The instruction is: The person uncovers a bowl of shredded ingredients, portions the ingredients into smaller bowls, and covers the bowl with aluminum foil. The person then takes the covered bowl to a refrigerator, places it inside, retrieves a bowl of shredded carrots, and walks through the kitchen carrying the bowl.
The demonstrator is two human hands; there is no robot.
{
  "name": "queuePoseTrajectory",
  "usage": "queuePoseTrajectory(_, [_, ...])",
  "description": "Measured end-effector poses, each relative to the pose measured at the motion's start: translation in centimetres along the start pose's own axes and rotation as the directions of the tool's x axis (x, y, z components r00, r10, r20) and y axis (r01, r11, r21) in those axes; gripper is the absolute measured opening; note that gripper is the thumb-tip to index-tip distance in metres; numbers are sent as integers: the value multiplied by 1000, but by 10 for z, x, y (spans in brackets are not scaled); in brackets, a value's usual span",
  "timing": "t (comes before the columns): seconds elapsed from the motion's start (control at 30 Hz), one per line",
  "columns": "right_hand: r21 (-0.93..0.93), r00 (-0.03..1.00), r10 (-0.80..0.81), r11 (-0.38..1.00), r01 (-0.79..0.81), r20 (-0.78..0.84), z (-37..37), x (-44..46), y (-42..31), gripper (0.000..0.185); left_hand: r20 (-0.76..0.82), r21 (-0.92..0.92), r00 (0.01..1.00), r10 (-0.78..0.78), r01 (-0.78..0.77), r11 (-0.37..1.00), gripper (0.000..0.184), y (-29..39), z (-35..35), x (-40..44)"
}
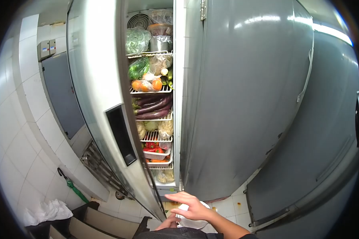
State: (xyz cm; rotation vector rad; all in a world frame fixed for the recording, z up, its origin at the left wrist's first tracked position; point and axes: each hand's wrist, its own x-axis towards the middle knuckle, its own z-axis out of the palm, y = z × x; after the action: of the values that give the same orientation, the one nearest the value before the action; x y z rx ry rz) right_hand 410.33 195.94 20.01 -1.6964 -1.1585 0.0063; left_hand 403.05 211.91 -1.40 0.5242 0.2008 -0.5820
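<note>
Low by the fridge door (136,175), the right hand (192,208) has its thumb and fingers apart near a white bowl (195,224). I cannot tell how the left hand's (168,223) fingers are.

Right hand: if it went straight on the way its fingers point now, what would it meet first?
Probably the lower edge of the open fridge door, just left of the fingertips of the right hand. Depth is unclear, so it might pass in front.
</note>
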Motion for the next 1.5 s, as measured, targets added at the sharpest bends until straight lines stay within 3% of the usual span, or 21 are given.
queuePoseTrajectory(0.03, [8,1000,3,1000,-3,-3,-8,-15,5,56,-7,25,1000,11,-10,1000,76,3,5,-3])
queuePoseTrajectory(0.13, [-415,974,-69,909,-28,-218,-34,-63,10,57,-29,116,998,51,-47,992,72,28,36,-1])
queuePoseTrajectory(0.17, [-538,960,-73,838,-88,-270,-42,-74,2,58,-2,143,987,158,-157,977,69,33,36,9])
queuePoseTrajectory(0.2, [-608,984,-8,787,-105,-180,-51,-81,-6,71,-22,155,981,193,-187,970,66,45,55,7])
queuePoseTrajectory(0.23, [-609,985,2,786,-107,-170,-57,-83,-7,71,-69,152,980,189,-177,973,67,57,74,4])
queuePoseTrajectory(0.3, [-799,992,95,601,9,82,-63,-86,1,82,-5,175,963,268,-263,949,62,75,83,14])
queuePoseTrajectory(0.37, [-871,988,14,474,129,153,-66,-87,36,86,30,180,964,264,-265,947,58,95,92,19])
queuePoseTrajectory(0.43, [-856,970,-234,486,177,68,-67,-78,63,73,9,301,929,371,-356,885,62,109,125,6])
queuePoseTrajectory(0.53, [-866,900,-434,439,239,28,-70,-56,81,54,39,340,905,423,-410,846,66,129,145,3])
queuePoseTrajectory(0.63, [-849,837,-544,410,333,65,-77,-38,81,51,123,392,884,451,-460,796,69,142,153,-2])
queuePoseTrajectory(0.77, [-857,810,-579,368,361,93,-75,-22,61,47,138,445,870,474,-482,755,76,147,155,-10])
queuePoseTrajectory(0.9, [-863,794,-603,355,360,83,-85,-13,30,47,332,452,751,571,-658,603,101,152,142,-1])
queuePoseTrajectory(1.0, [-874,760,-646,327,359,70,-96,-5,11,51,336,315,718,610,-696,646,94,159,151,-8])
queuePoseTrajectory(1.07, [-862,748,-663,360,358,34,-102,-1,-5,59,107,422,688,718,-685,594,73,162,144,-12])
queuePoseTrajectory(1.1, [-864,743,-668,350,362,41,-106,2,-14,59,116,418,683,721,-692,588,73,163,137,-14])
queuePoseTrajectory(1.17, [-833,758,-652,413,369,13,-117,9,-32,67,-193,516,480,856,-692,505,47,166,119,-18])
queuePoseTrajectory(1.23, [-825,761,-648,409,390,38,-132,17,-51,73,-253,592,271,929,-716,370,33,170,106,-24])
queuePoseTrajectory(1.37, [-821,730,-682,394,413,40,-159,36,-80,85,-279,590,188,942,-740,322,28,178,96,-53])
queuePoseTrajectory(1.43, [-824,733,-680,403,400,23,-171,46,-97,87,-233,769,105,967,-589,249,26,188,79,-64])
queuePoseTrajectory(1.47, [-834,711,-703,383,397,16,-176,54,-103,88,-95,860,-20,995,-505,72,28,200,55,-59])
queuePoseTrajectory(1.5, [-845,717,-696,362,394,36,-183,59,-111,88,-91,858,-17,996,-509,69,28,210,58,-54])
